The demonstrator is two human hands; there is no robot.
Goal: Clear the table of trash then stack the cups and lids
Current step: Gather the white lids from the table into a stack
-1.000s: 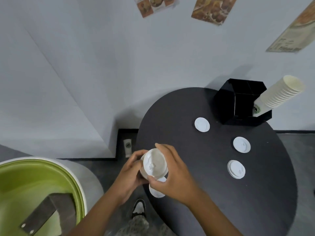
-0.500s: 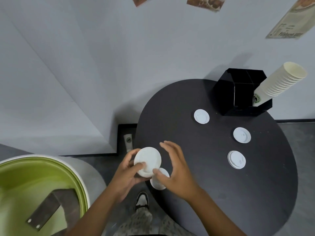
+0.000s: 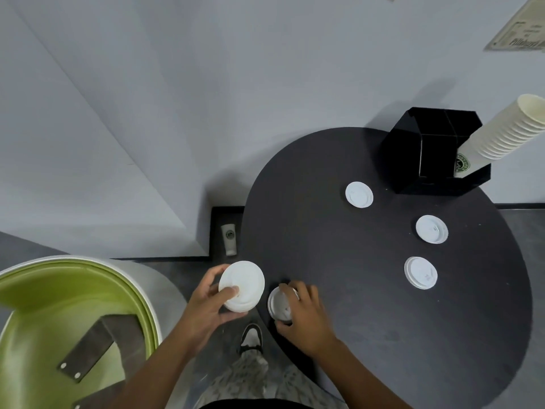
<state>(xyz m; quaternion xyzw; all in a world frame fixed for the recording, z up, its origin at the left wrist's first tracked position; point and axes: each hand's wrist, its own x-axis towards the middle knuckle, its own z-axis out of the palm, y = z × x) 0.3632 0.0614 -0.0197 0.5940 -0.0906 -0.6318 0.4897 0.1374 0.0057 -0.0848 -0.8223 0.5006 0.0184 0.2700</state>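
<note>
My left hand [image 3: 206,305] grips a white lid stack [image 3: 241,286] just off the left edge of the round dark table [image 3: 368,335], thumb on its top. My right hand [image 3: 303,314] curls its fingers round a white lid [image 3: 278,304] lying at the table's left edge. Three more white lids lie on the table: one at the back [image 3: 359,194], one to the right [image 3: 431,229], and a small stack nearer me [image 3: 420,273]. A tall stack of paper cups [image 3: 501,137] leans out of a black holder [image 3: 433,152] at the back right.
A green and white chair [image 3: 67,314] stands at the lower left. A paper cup [image 3: 229,239] lies on the floor by the wall, left of the table. My shoe [image 3: 252,338] shows below the hands. Posters hang on the wall.
My right hand has left the lid stack held by my left hand and come down onto the lid on the table's edge. The left hand keeps its stack.
</note>
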